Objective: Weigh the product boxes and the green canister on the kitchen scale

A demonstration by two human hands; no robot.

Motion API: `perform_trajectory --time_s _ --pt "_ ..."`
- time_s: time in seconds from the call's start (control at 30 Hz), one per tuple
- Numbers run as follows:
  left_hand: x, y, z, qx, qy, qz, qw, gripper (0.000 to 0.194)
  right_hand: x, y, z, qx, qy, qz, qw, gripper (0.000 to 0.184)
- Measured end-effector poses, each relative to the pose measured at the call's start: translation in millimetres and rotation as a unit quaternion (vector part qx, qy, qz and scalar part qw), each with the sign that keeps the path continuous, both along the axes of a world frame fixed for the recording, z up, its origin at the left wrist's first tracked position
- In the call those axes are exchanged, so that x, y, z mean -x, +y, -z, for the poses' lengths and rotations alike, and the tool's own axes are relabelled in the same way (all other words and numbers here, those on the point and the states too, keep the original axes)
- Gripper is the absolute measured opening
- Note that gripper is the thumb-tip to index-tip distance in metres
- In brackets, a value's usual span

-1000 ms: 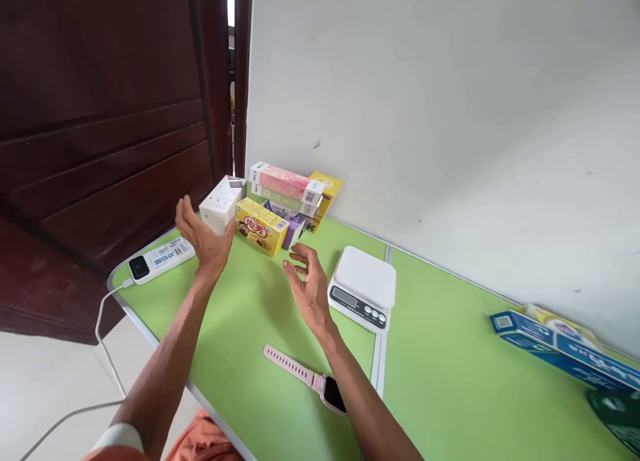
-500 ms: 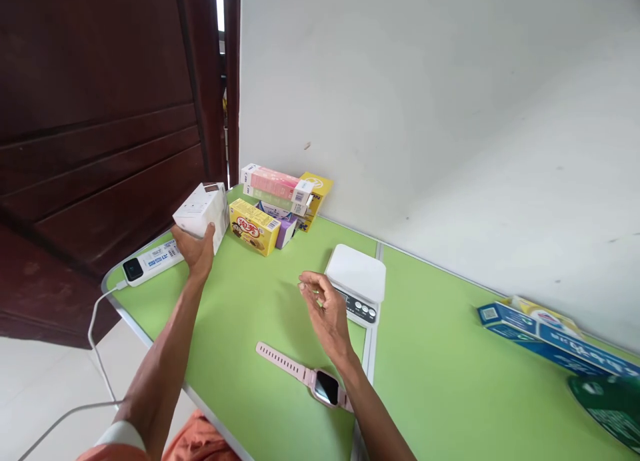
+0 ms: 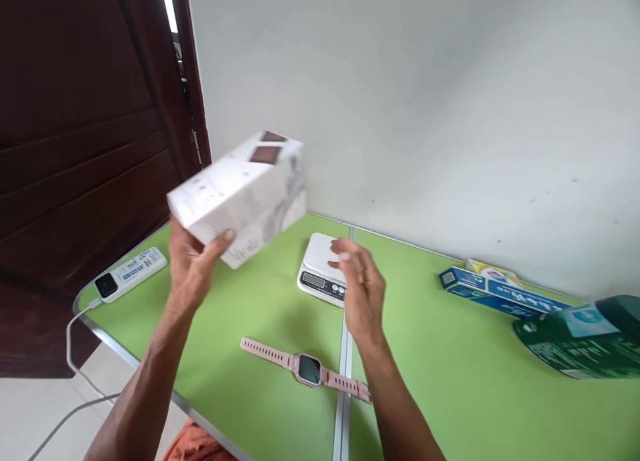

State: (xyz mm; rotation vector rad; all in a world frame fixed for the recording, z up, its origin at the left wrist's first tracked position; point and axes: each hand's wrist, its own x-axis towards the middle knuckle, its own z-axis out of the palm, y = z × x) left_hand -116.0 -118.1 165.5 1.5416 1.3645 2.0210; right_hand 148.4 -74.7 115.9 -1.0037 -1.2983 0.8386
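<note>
My left hand (image 3: 193, 261) grips a white box (image 3: 240, 194) with brown patches on its top end and holds it tilted above the table. The box is blurred by motion and hides the smaller boxes behind it. My right hand (image 3: 361, 284) holds nothing; its fingers are curled but apart, in front of the right side of a white kitchen scale (image 3: 323, 264). Nearer to me, a pink smartwatch (image 3: 309, 370) lies flat with its strap stretched out, its right end close to my right forearm.
A white power bank (image 3: 131, 274) with a cable lies at the table's left corner. Along the wall at right are a blue carton (image 3: 500, 294), a yellow packet (image 3: 493, 272) and a dark green bottle (image 3: 575, 338) on its side. A metal seam (image 3: 343, 408) crosses the green table (image 3: 425, 394).
My left hand has taken hold of the white box, lifted it and carried it rightward. My right hand has shifted right, over the scale's edge. The view has turned to the right.
</note>
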Motion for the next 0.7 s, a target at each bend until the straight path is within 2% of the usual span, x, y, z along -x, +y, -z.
perform_trajectory --time_s 0.07,0.13,0.27,0.37,0.47,0.6,0.7 --pt "-28.3 13.7 1.6 0.059 -0.037 0.115 0.991 0.077 -19.5 3.9 -8.7 -0.038 0.011 0.051 0.998 0.054" --pt "-54.8 33.7 9.5 0.109 -0.069 0.198 0.972 0.078 -37.0 7.7 -8.5 -0.042 0.013 0.066 0.997 0.060" --pt "-94.2 82.5 32.0 0.174 -0.100 0.303 0.932 0.076 -61.2 23.1 15.7 0.010 -0.004 0.056 0.998 0.071" --pt "-109.1 118.3 49.7 0.184 -0.125 0.340 0.914 0.067 -70.9 42.6 37.8 0.043 0.005 0.031 0.999 0.072" --pt "-114.0 149.3 66.3 0.172 -0.155 0.363 0.903 0.063 -74.9 59.9 50.6 0.052 0.010 0.016 0.998 0.066" --pt "-113.7 178.5 83.0 0.166 -0.174 0.384 0.892 0.062 -74.6 69.6 55.1 0.050 -0.002 0.021 0.999 0.058" --pt "-113.4 188.9 88.9 0.167 -0.181 0.404 0.881 0.060 -72.2 67.1 54.5 0.056 -0.012 0.029 0.998 0.060"
